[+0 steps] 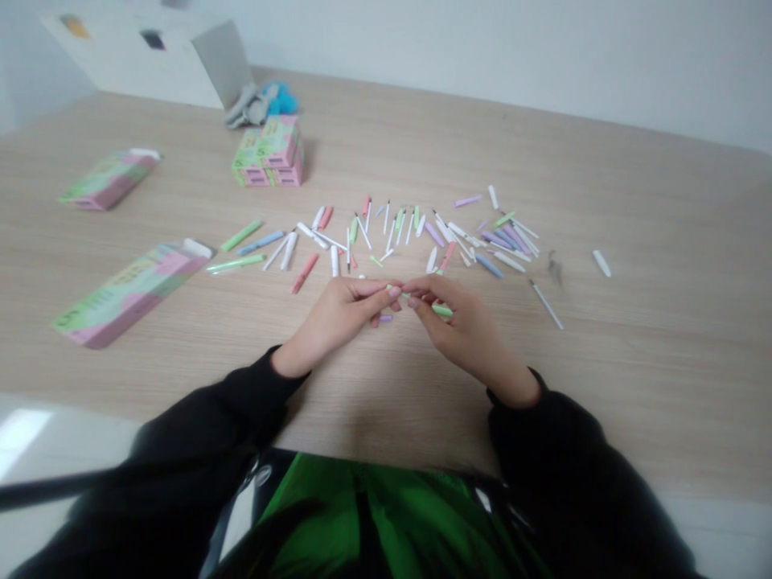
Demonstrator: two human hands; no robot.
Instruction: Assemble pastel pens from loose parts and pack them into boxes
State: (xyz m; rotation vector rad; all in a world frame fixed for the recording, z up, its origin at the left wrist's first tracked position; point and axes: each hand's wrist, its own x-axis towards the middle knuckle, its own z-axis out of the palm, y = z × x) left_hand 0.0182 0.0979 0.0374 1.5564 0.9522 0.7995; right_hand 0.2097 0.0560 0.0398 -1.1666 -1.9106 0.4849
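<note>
My left hand (343, 312) and my right hand (464, 330) meet fingertip to fingertip over the table's middle, both closed in a pinch. Between them is a slim light-green pen piece (405, 295), mostly covered by the fingers. A green barrel (442, 310) shows under my right hand; whether it is the same piece I cannot tell. Below my left fingertips a small purple piece (384, 318) is partly visible. Just beyond the hands lie loose pen parts: white refills with dark tips (364, 232), a red barrel (305, 273), a blue barrel (489, 265) and several caps.
Pink-and-green cartons (268, 153) are stacked at the back left. Two longer cartons of that kind (133, 293) lie at the left, near wrapped green pens (236, 264). Behind are a white box (150, 64) and grey and blue cloth (279, 98). A lone refill (546, 304) lies right.
</note>
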